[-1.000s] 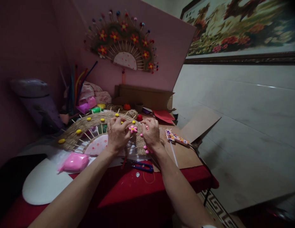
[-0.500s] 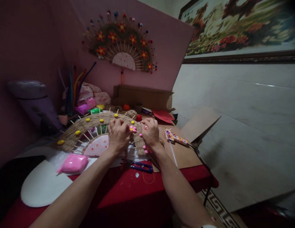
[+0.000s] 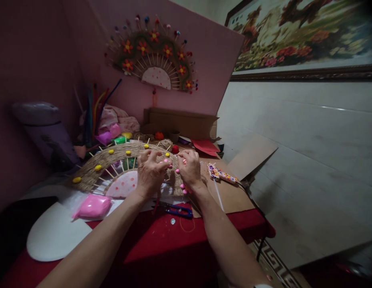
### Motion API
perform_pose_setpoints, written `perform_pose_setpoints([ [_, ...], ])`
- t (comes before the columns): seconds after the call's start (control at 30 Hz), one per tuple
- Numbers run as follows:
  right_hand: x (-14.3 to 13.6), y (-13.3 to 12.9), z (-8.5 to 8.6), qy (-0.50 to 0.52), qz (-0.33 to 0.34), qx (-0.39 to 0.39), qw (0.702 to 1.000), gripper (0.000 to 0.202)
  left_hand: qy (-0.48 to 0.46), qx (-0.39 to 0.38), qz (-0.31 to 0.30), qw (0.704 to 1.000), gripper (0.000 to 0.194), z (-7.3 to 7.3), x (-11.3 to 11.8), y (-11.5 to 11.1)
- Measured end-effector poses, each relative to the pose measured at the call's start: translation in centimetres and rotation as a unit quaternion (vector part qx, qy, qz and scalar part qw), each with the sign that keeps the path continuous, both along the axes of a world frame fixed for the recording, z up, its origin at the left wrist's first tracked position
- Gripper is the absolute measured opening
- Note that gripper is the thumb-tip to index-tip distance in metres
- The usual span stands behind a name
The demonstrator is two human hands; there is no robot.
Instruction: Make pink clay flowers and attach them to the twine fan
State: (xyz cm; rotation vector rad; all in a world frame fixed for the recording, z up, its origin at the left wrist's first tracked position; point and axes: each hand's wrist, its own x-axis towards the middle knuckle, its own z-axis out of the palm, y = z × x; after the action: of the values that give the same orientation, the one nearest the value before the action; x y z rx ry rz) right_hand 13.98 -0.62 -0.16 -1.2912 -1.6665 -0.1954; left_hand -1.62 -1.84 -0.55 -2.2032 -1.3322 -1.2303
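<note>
A woven twine fan point(image 3: 92, 169) lies on the table, dotted with yellow clay discs point(image 3: 98, 167) and, at its right end, small pink clay petals point(image 3: 182, 186). Over its right half, my left hand point(image 3: 150, 170) is open, fingers bent and apart, its thumb reaching to the pink petals beside a yellow disc. My right hand point(image 3: 189, 168) is closed in a pinch just above the fan's right edge. What its fingertips hold is too small to make out; a pink bit shows by the fingers. Both hands partly hide the fan.
Blue thread snips point(image 3: 182, 211) lie on the red tablecloth point(image 3: 162, 248) in front. A bag of pink clay point(image 3: 92, 206) and a white rounded sheet point(image 3: 55, 236) are at left. A flower-patterned glue gun point(image 3: 223, 175) rests on cardboard at right. A finished fan point(image 3: 156, 52) hangs behind.
My left hand's fingers have spread from a closed pinch, the thumb now stretched toward the pink petals. My right hand has stayed nearly still in its pinch.
</note>
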Motion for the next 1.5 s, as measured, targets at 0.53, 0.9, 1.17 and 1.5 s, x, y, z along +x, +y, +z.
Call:
perform_pose_setpoints([
  [0.53, 0.1, 0.1, -0.1, -0.003, 0.0, -0.002, 1.0, 0.017, 0.072, 0.006, -0.014, 0.997, 0.021, -0.2, 0.3, 0.2],
  [0.9, 0.0, 0.0, -0.1, 0.018, -0.002, 0.007, 1.0, 0.018, -0.129, -0.005, 0.046, 0.991, 0.026, 0.3, -0.2, 0.5],
  [1.17, 0.4, 0.2, 0.3, 0.084, -0.054, 0.046, 0.994, 0.019, -0.3, -0.049, 0.093, 0.948, 0.023, 0.9, -0.9, 1.1],
  [1.5, 0.9, 0.5, -0.3, 0.106, -0.079, 0.043, 0.99, 0.03, -0.156, -0.052, 0.046, 0.985, 0.017, -0.3, 0.2, 0.5],
])
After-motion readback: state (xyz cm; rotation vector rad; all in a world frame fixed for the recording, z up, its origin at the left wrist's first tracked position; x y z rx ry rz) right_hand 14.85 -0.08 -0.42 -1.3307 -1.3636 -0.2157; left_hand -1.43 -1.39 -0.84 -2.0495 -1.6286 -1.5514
